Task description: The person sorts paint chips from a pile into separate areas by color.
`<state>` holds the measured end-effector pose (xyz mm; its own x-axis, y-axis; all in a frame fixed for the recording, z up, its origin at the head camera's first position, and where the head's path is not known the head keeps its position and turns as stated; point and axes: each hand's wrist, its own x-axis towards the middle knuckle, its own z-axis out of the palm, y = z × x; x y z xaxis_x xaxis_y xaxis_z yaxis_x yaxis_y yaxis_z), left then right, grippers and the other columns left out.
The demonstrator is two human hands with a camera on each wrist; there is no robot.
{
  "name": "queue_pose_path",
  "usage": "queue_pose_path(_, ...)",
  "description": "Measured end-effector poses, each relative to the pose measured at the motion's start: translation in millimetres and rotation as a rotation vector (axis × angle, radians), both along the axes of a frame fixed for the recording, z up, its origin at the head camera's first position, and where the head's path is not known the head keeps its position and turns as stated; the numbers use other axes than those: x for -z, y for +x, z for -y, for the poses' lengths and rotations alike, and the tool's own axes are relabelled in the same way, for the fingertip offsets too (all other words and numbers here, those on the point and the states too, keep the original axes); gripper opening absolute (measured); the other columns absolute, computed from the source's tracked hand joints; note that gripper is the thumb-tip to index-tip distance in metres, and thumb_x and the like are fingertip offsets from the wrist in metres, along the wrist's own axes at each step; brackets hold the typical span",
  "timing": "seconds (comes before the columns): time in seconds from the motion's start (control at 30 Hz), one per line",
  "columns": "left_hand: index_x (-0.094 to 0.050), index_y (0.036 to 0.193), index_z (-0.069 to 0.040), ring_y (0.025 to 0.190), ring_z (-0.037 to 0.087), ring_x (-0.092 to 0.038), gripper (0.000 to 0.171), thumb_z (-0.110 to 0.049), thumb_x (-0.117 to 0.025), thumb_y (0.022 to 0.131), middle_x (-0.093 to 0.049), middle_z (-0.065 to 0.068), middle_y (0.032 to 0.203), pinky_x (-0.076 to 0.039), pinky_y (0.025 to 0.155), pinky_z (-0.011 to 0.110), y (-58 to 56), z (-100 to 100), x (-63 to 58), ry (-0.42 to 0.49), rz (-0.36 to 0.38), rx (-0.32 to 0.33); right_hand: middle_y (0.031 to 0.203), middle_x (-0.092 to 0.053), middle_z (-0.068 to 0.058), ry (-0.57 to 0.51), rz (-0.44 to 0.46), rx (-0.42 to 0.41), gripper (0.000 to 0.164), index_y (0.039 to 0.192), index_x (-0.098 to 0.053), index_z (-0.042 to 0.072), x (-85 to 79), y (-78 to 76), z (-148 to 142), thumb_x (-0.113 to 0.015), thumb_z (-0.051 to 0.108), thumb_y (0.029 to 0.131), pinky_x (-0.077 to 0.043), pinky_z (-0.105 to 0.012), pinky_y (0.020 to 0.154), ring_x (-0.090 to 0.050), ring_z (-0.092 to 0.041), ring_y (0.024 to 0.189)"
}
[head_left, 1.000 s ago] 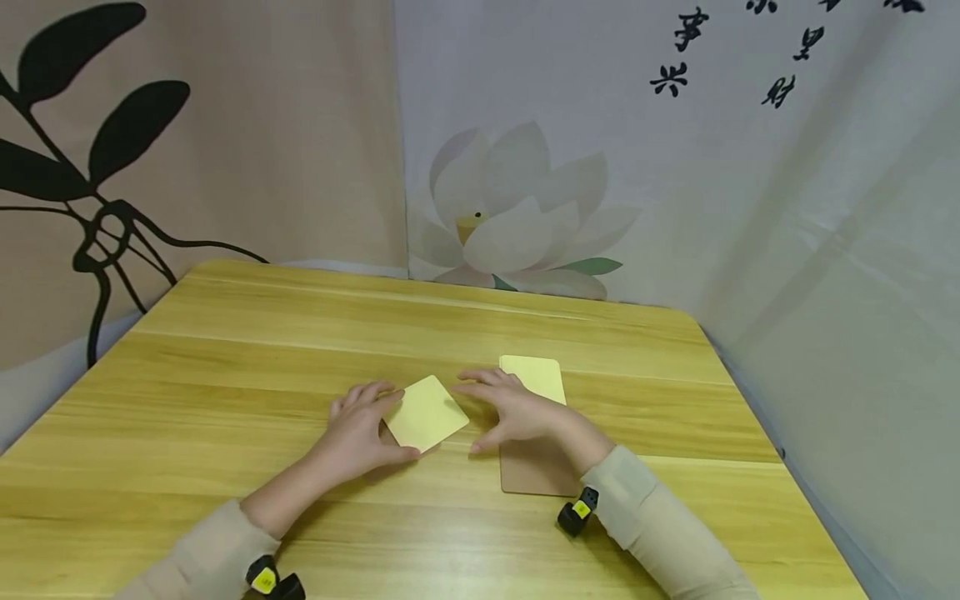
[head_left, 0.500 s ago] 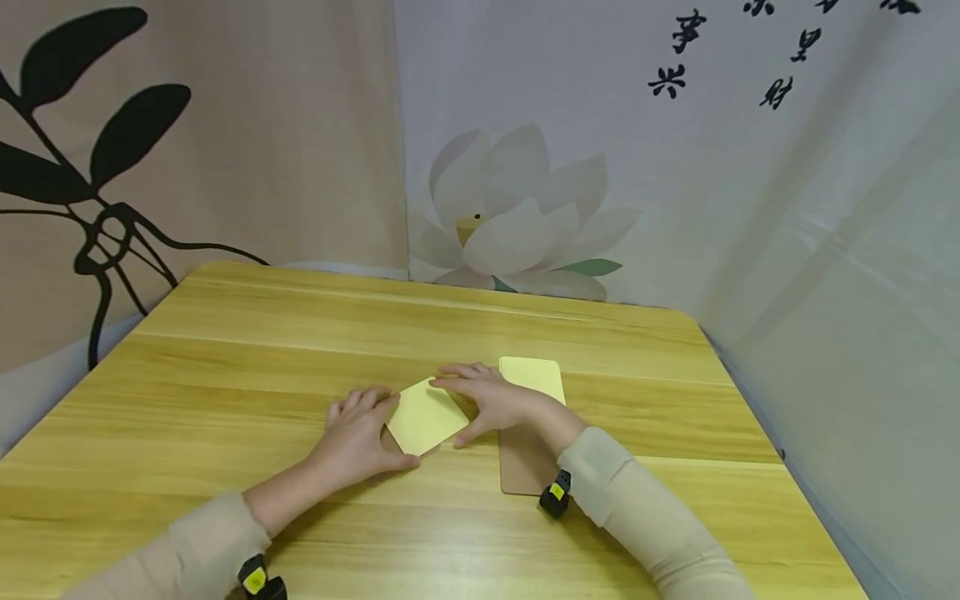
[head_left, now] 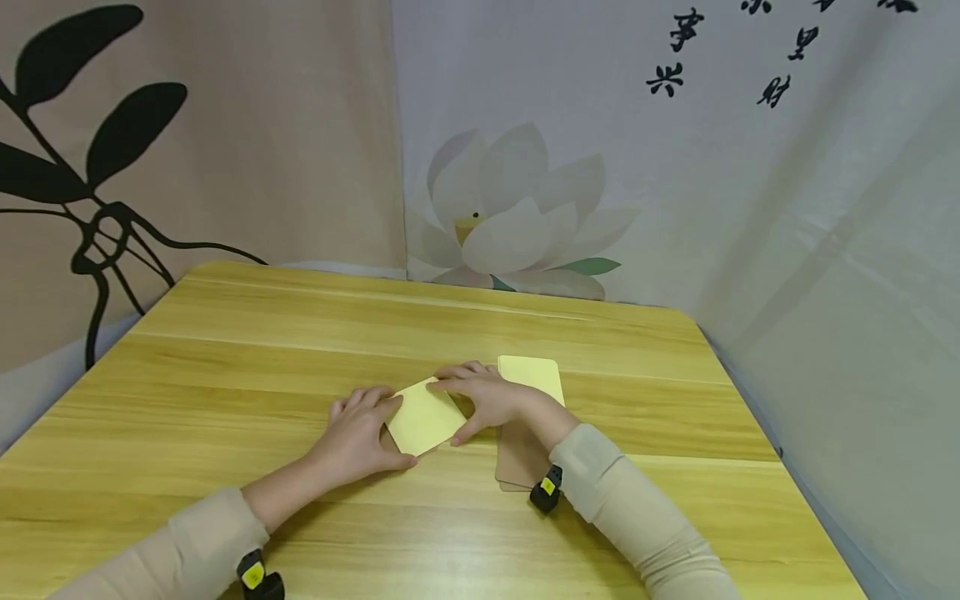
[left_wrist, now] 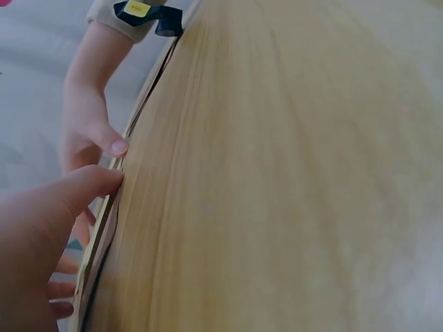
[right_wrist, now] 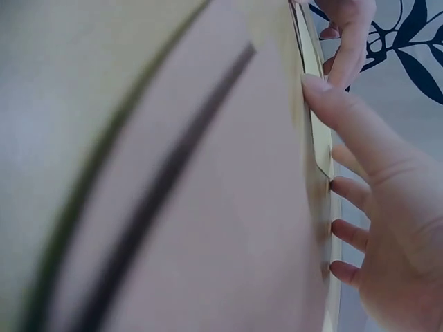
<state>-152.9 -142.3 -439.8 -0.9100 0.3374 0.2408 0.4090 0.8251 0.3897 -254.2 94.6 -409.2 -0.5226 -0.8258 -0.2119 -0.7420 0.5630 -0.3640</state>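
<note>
A pale yellow square card [head_left: 422, 423] with rounded corners lies turned cornerwise in the middle of the table in the head view, a thin brownish edge showing beneath it. My left hand [head_left: 348, 442] holds its left side, thumb at the near edge and forefinger at the far-left edge. From the right, my right hand [head_left: 491, 400] spans the card's right corner between thumb and forefinger. Under my right wrist lie a yellow card [head_left: 531, 375] and, nearer me, a pinkish-brown card [head_left: 517, 458] with a second edge peeking out; the wrist partly hides both.
The wooden table [head_left: 285, 350] has rounded far corners. Behind it hangs a curtain [head_left: 525, 100] printed with a lotus, leaves and characters. Each sleeve carries a black wrist camera, the left one [head_left: 258, 575] and the right one [head_left: 546, 490].
My right hand has moved left from beside the yellow square card onto its right corner. The left hand has stayed at the card's left side. The brown cards have shifted slightly apart.
</note>
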Motion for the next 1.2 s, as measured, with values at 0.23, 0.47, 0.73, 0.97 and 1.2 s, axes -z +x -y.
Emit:
queue_pose_path(0.23, -0.057, 0.129, 0.003, 0.116, 0.034, -0.042, 0.093, -0.055, -0.083, 0.061, -0.052, 0.016, 0.129, -0.027, 0.086, 0.051, 0.5, 0, -1.8, -0.002, 0.002, 0.017, 0.153, -0.025, 0.002, -0.005, 0.000, 0.004, 0.088, 0.150, -0.035, 0.026, -0.1, 1.7, -1, -0.075, 0.053, 0.076, -0.021, -0.049, 0.106, -0.020, -0.020, 0.137)
queue_pose_path(0.47, -0.056, 0.131, 0.002, 0.119, 0.035, -0.040, 0.095, -0.057, -0.082, 0.062, -0.050, 0.017, 0.132, -0.026, 0.090, 0.056, -1.9, -1, -5.1, -0.003, 0.000, 0.026, 0.151, -0.028, 0.001, -0.025, -0.057, 0.018, 0.087, 0.148, -0.038, 0.026, -2.8, 4.4, -3, -0.076, 0.054, 0.075, -0.022, -0.048, 0.105, -0.022, -0.020, 0.136)
queue_pose_path(0.73, -0.056, 0.132, 0.001, 0.121, 0.035, -0.040, 0.094, -0.056, -0.082, 0.062, -0.049, 0.016, 0.135, -0.025, 0.093, 0.057, -8.2, -4, -13.1, 0.008, -0.004, 0.051, 0.151, -0.029, -0.001, -0.053, -0.109, 0.052, 0.087, 0.148, -0.038, 0.025, -7.8, 6.4, -12, -0.076, 0.053, 0.075, -0.021, -0.049, 0.106, -0.022, -0.021, 0.136)
queue_pose_path(0.97, -0.055, 0.133, -0.001, 0.123, 0.035, -0.038, 0.092, -0.053, -0.083, 0.063, -0.046, 0.015, 0.138, -0.027, 0.092, 0.053, -22.5, -16, -21.8, 0.029, 0.010, 0.106, 0.148, -0.032, -0.003, -0.119, -0.140, 0.099, 0.086, 0.146, -0.041, 0.021, -11.6, 4.6, -30, -0.080, 0.048, 0.074, -0.020, -0.050, 0.106, -0.024, -0.023, 0.135)
queue_pose_path(1.2, -0.053, 0.134, 0.001, 0.128, 0.034, -0.033, 0.088, -0.048, -0.083, 0.067, -0.042, 0.016, 0.142, -0.024, 0.095, 0.057, -40.7, -33, -26.7, 0.039, 0.046, 0.184, 0.148, -0.033, -0.003, -0.170, -0.107, 0.192, 0.086, 0.146, -0.043, 0.020, -10.3, 2.2, -55, -0.082, 0.044, 0.072, -0.019, -0.053, 0.106, -0.021, -0.025, 0.137)
